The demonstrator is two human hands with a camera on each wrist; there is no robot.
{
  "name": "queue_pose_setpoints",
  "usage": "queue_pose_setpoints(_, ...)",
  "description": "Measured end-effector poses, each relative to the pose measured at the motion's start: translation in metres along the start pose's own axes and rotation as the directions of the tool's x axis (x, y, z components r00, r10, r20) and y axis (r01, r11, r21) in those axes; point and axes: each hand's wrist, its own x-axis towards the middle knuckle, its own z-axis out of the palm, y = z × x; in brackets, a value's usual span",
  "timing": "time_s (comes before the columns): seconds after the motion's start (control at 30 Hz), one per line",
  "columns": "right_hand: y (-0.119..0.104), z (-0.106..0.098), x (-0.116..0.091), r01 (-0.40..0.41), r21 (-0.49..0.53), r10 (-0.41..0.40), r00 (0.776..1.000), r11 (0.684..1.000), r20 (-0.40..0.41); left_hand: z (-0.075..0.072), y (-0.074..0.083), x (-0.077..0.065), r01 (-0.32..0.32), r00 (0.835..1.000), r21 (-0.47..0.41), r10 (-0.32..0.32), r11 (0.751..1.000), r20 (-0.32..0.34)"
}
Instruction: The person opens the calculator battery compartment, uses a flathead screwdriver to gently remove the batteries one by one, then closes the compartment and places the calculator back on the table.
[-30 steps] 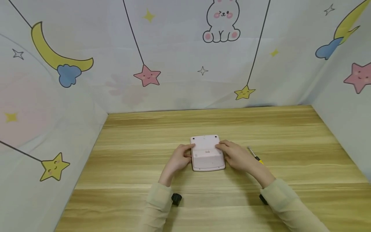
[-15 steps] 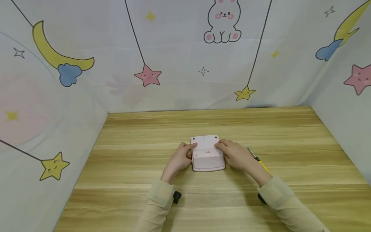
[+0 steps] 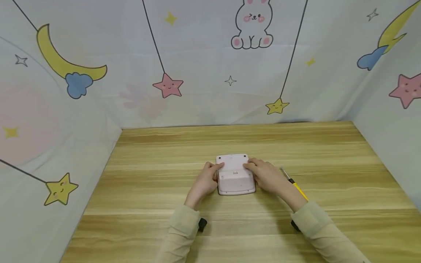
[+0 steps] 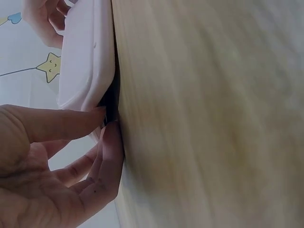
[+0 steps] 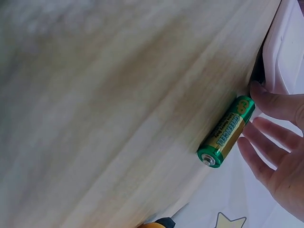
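Observation:
A pale pink calculator (image 3: 236, 184) lies back side up on the wooden table, its raised battery housing toward the person. My left hand (image 3: 203, 182) holds its left edge, thumb over the back; in the left wrist view the fingertips pinch the edge by the table. From the other side, my right hand (image 3: 268, 176) holds the right edge. The right wrist view shows the right thumb (image 5: 278, 104) at the casing and the other fingers loosely bent. Beside them lies a green and gold battery (image 5: 227, 131), which the right hand hides in the head view.
A screwdriver (image 3: 297, 189) with a yellow handle lies right of the right wrist, partly covered by the forearm. Wood-grain table (image 3: 158, 157) surrounds the calculator. A white printed curtain (image 3: 204, 106) borders it at the back and both sides.
Both hands have shifted slightly inward along the calculator's edges, thumbs a little farther over its back. More of the screwdriver's yellow handle shows. The calculator has stayed in place.

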Motion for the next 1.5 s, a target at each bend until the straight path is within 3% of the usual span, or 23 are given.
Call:
queue_pose_setpoints(0.37, 0.003, -0.004, -0.001, 0.02, 0.016, -0.02, 1.0, 1.0, -0.002, -0.002, 0.002, -0.004, 0.012, 1.0, -0.018, -0.012, 1.0, 0.003)
queue_pose_setpoints(0.57, 0.002, -0.006, -0.002, 0.009, 0.034, -0.009, 1.0, 0.999, 0.0, -0.007, 0.0, -0.006, -0.053, 0.999, 0.019, 0.053, 0.998, -0.007)
queue_pose_setpoints(0.87, 0.003, -0.004, -0.006, 0.013, 0.058, -0.011, 0.999, 0.998, -0.034, -0.012, -0.005, -0.009, -0.101, 0.994, 0.055, 0.103, 0.993, -0.038)
queue_pose_setpoints(1.17, 0.001, -0.005, -0.008, 0.006, 0.114, 0.003, 0.997, 0.993, -0.082, -0.013, -0.007, -0.012, -0.101, 0.989, -0.048, 0.095, 0.994, -0.114)
queue_pose_setpoints(1.5, -0.002, -0.008, -0.01, -0.033, 0.189, 0.047, 0.996, 0.982, -0.071, -0.015, -0.006, -0.016, -0.102, 0.983, -0.07, 0.09, 0.992, -0.159)
